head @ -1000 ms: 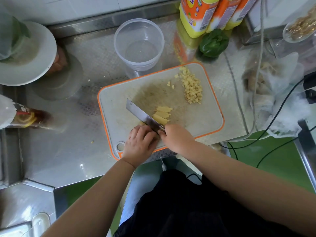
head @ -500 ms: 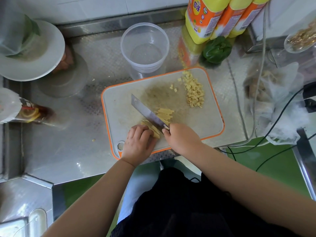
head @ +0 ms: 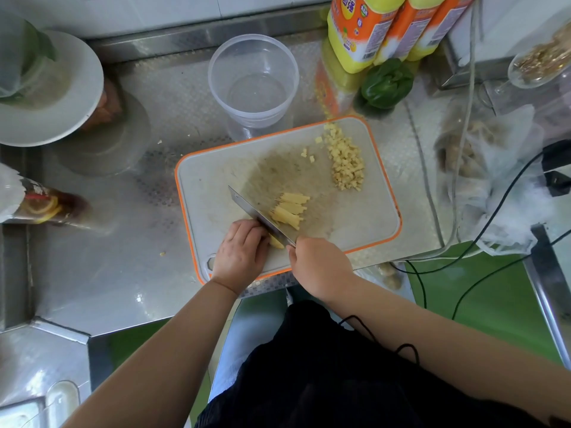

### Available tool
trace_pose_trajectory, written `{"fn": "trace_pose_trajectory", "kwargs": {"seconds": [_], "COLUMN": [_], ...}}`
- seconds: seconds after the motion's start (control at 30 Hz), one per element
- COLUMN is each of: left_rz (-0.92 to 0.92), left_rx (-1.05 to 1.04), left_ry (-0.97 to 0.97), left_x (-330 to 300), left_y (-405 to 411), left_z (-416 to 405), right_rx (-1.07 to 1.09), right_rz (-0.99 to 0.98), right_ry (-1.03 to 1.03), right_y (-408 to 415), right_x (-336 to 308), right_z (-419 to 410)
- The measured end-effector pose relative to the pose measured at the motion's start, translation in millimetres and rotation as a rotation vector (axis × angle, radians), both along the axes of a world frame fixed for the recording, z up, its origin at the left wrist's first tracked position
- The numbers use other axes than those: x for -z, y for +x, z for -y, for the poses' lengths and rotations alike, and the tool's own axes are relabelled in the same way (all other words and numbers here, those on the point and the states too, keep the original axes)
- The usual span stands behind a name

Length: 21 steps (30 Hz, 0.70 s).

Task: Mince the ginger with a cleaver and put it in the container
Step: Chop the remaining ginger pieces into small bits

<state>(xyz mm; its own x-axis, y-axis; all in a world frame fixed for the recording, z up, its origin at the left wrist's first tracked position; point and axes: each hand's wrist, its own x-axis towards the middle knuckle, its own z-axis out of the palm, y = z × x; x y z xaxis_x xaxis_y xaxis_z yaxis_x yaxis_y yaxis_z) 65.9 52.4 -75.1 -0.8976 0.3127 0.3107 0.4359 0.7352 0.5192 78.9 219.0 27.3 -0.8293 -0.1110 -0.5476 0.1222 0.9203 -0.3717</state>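
On our steel desk [head: 102, 273], our right hand [head: 321, 267] grips the steel cleaver [head: 259, 216]; our left hand [head: 242, 251], fingers curled, pins the pale yellow ginger piece [head: 276, 242], so we should slice thinly, knuckles guiding.

Right hand [head: 321, 267] grips cleaver [head: 259, 216]; left hand [head: 242, 251] pins ginger [head: 276, 242] (slices beside blade).

The right hand [head: 321, 267] covers the cleaver [head: 259, 214] handle completely. The left hand [head: 242, 251] hides most of the uncut ginger piece [head: 276, 242] beside the blade. Behind the cutting board [head: 216, 186], the yellow bottles [head: 361, 32] are cut off by the top edge. Left of the board, a plate [head: 61, 118] and a wrapped bottle [head: 43, 205] run off the frame, blurred.
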Motion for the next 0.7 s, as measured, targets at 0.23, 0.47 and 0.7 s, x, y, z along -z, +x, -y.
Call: {"fn": "trace_pose_trajectory", "kwargs": {"seconds": [0.23, 0.47, 0.7], "left_rz": [-0.001, 0.011, 0.006], "left_rx": [-0.003, 0.010, 0.017], "left_ry": [0.002, -0.006, -0.012], "left_x": [2, -1, -1], "left_y": [-2, -2, 0], "left_z": [0, 1, 2], "right_rx": [0.052, 0.085, 0.094], "right_rz": [0.003, 0.031, 0.079], "right_ry": [-0.014, -0.005, -0.051], "right_y": [3, 4, -13], "right_x": [10, 18, 14], "right_z": [7, 10, -4]}}
